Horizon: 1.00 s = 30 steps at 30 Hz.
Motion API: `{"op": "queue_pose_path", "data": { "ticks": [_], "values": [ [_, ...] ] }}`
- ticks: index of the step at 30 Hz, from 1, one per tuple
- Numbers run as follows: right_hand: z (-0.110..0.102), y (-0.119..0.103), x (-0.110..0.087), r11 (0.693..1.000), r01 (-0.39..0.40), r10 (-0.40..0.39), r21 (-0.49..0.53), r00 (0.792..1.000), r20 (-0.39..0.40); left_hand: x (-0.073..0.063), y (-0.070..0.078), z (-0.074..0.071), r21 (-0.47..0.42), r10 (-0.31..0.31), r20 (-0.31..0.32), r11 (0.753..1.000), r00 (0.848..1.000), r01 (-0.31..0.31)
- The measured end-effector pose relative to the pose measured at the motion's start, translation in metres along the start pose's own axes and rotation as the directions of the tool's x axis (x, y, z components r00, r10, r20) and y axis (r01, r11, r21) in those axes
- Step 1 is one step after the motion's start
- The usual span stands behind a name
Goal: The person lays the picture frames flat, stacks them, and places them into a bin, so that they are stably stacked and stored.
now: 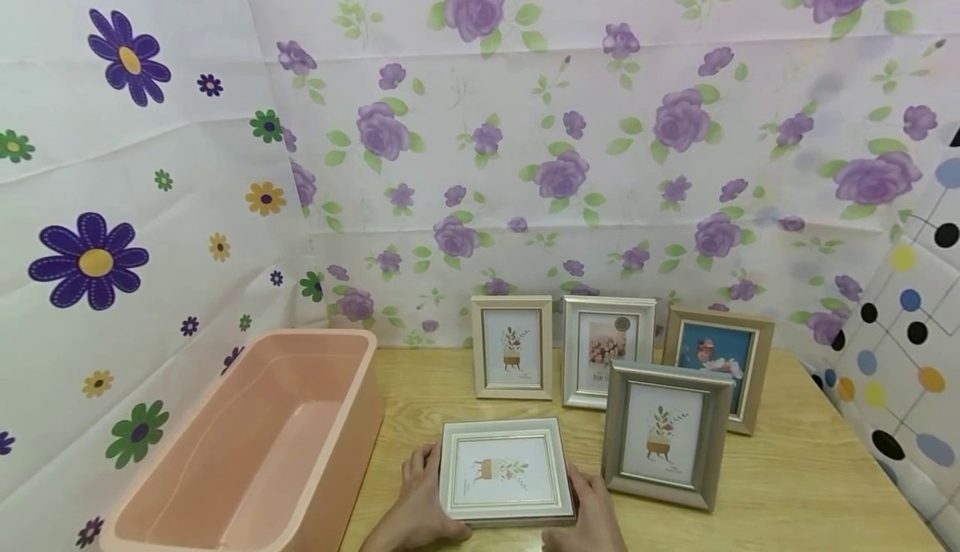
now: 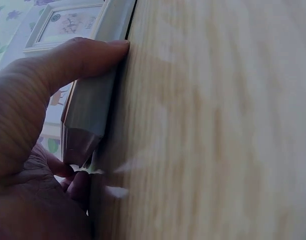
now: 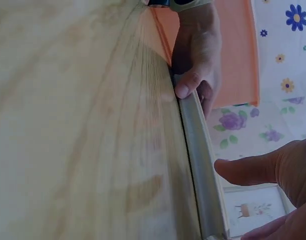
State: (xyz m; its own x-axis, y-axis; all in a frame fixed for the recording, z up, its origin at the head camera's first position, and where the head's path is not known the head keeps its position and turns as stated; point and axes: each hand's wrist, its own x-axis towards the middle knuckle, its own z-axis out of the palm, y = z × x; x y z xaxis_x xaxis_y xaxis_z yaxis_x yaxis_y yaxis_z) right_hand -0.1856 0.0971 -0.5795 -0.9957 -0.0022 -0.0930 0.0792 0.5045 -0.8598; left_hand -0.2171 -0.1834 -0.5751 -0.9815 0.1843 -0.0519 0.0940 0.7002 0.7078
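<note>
A cream picture frame [image 1: 507, 510] with a potted-plant print lies face up near the table's front edge. My left hand [image 1: 423, 498] grips its left near corner; the thumb [image 2: 95, 57] presses on the near side edge, and the other fingers lie around the left side. At the right near corner is my right hand [image 1: 588, 510], fingers along the right side. Its thumb [image 3: 247, 171] is straight, the tip right at the frame's upper edge. Close beyond the right hand stands a silver-grey picture frame [image 1: 613, 452], tilted back, with a similar plant print.
Behind stand a pale wood-toned frame [image 1: 480, 352], a white frame [image 1: 572, 360] and a light brown frame [image 1: 757, 377], partly overlapped by the grey one. A pink plastic tub [image 1: 352, 435] is at the left. Flowered cloths [image 1: 525, 118] hang around the wooden table [image 1: 810, 469].
</note>
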Motion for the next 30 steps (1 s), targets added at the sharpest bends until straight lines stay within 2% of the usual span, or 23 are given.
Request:
{"op": "queue_pose_path", "data": {
  "ticks": [3,6,9,15,17,19,21,22,24,26,30],
  "values": [
    [-0.003,0.006,-0.004,0.999,0.030,-0.031,-0.025,1.000,-0.004,0.001,-0.001,0.001,0.002,0.007,-0.008,1.000,1.000,-0.007],
    [-0.007,0.020,-0.006,0.992,0.106,-0.110,-0.072,0.992,-0.057,0.003,-0.002,0.001,0.009,0.016,-0.015,1.000,1.000,-0.015],
    [-0.020,0.023,-0.011,0.984,0.155,-0.163,-0.088,0.982,-0.092,0.003,-0.003,0.002,0.013,0.022,-0.014,1.000,1.000,-0.022],
    [-0.069,-0.009,-0.031,0.991,0.128,-0.131,-0.042,0.987,-0.091,0.004,-0.003,0.004,0.011,0.015,-0.008,1.000,1.000,-0.015],
    [-0.084,-0.017,-0.037,0.989,0.130,-0.137,-0.075,0.985,-0.104,0.004,-0.002,0.004,0.011,0.008,-0.010,1.000,1.000,-0.008],
    [-0.098,-0.022,-0.041,0.975,0.167,-0.189,-0.148,0.972,-0.143,0.004,-0.001,0.003,0.008,0.001,-0.015,1.000,1.000,0.000],
    [-0.110,-0.022,-0.042,0.938,0.256,-0.302,-0.236,0.934,-0.188,0.004,-0.001,0.003,0.010,-0.009,-0.016,1.000,1.000,0.009],
    [-0.116,-0.021,-0.042,0.909,0.303,-0.368,-0.286,0.906,-0.209,0.004,-0.001,0.002,0.011,-0.018,-0.013,1.000,1.000,0.018],
    [-0.129,-0.020,-0.040,0.843,0.392,-0.493,-0.369,0.836,-0.239,0.003,0.000,0.001,0.008,-0.028,-0.009,1.000,1.000,0.028],
    [-0.143,-0.019,-0.035,0.785,0.456,-0.583,-0.419,0.774,-0.249,0.002,0.002,0.000,-0.001,-0.035,-0.009,0.999,0.999,0.035],
    [-0.173,-0.022,-0.024,0.703,0.507,-0.673,-0.499,0.701,-0.236,-0.003,0.010,-0.005,-0.026,-0.038,-0.040,0.999,0.999,0.037]
  ]
}}
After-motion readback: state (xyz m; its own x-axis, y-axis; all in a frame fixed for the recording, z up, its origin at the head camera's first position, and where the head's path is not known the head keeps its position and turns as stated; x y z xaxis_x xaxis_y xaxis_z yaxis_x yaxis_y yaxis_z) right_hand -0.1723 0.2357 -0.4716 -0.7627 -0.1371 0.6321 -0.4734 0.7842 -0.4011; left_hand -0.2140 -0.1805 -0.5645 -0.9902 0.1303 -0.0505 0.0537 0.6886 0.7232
